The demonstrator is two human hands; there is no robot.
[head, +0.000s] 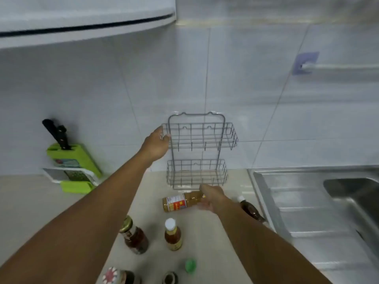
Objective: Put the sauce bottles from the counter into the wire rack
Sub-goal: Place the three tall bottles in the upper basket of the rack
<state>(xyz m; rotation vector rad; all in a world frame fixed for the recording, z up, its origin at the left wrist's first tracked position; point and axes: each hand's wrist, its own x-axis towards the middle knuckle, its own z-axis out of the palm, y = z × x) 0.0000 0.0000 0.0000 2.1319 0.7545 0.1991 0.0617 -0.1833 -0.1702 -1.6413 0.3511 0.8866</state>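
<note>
A grey two-tier wire rack stands against the tiled wall, both tiers empty. My left hand holds the left end of its upper basket. My right hand grips the neck of an amber sauce bottle lying on its side just in front of the rack. On the counter nearer me stand a dark gold-lidded jar, a white-capped orange bottle, a green-capped bottle and two more at the bottom edge. A dark bottle lies behind my right forearm, partly hidden.
A green knife block with black-handled knives and a grater sit at the left by the wall. A steel sink fills the right side. A cupboard hangs overhead at top left; a rail is fixed on the wall.
</note>
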